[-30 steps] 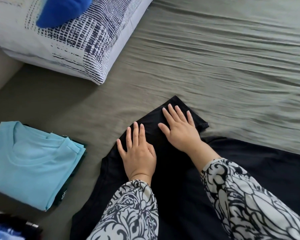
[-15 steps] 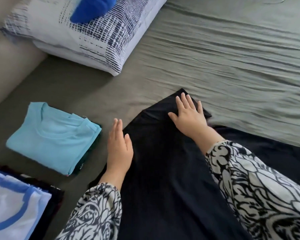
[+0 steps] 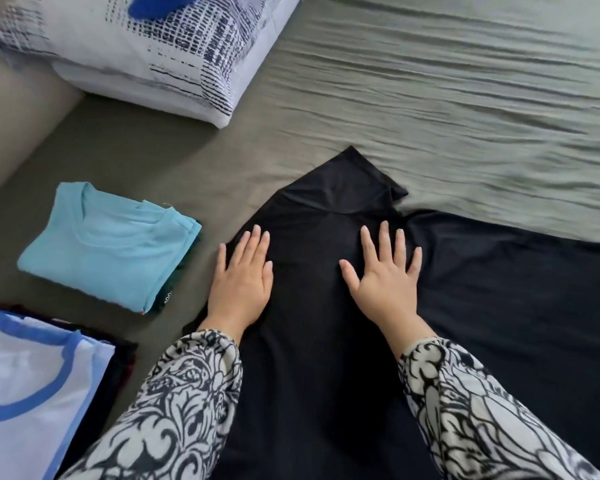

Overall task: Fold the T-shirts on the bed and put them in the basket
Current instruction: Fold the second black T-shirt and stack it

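On the near middle of the bed (image 3: 430,98), as the head view is showing it, a black T-shirt (image 3: 326,341) is lying partly folded, one side already turned in over the body and a sleeve (image 3: 354,174) pointing toward the far side. The rest of the dark cloth is spreading away flat to the right.

Both hands are resting flat on the folded panel. The left hand (image 3: 241,277) is pressing near the left edge of the shirt, fingers straight and close together. The right hand (image 3: 387,275) is lying just to its right, fingers spread wide. Neither is pinching or gathering cloth. Patterned sleeves are covering both forearms.

To the left, well apart from the black shirt, a folded light-blue T-shirt (image 3: 108,247) is sitting on top of a darker folded garment. At the near left corner a white T-shirt with blue trim (image 3: 25,393) is topping another stack. A printed pillow (image 3: 174,53) is lying at the far left. No basket is appearing in this view.

Assessment: the person appears to be smoothing the fold before the next one. The fabric looks thin, light and soft, with a slight sheen suggesting it may slide on itself; it will not hold a crease unless pressed. The best hold for the next fold is likely the unfolded right edge, pinched at shoulder and hem together, so the panel is turning over evenly rather than bunching.
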